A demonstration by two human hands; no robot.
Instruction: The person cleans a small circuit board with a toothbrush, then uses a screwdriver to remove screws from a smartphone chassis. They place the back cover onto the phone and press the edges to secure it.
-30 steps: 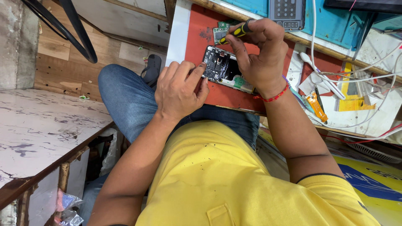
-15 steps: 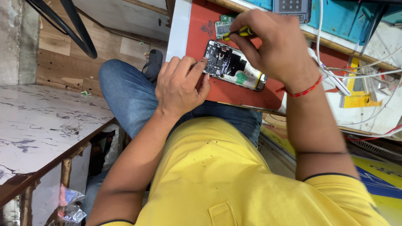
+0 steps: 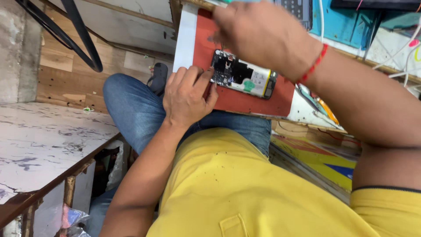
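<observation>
While the table (image 3: 186, 39) carries a red mat (image 3: 258, 98) at its near edge, an opened phone (image 3: 243, 77) lies flat on that mat, back cover off. Right hand (image 3: 263, 37) hovers just above its far end, fingers curled; what they pinch I cannot tell. Left hand (image 3: 186, 96) presses fingertips against the phone's left end, steadying it. Judged so, inner work is underway; any next move calls for a fine, steady touch.

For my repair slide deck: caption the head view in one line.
Left hand steadies an opened phone on a red mat while the right hand works above it.
</observation>
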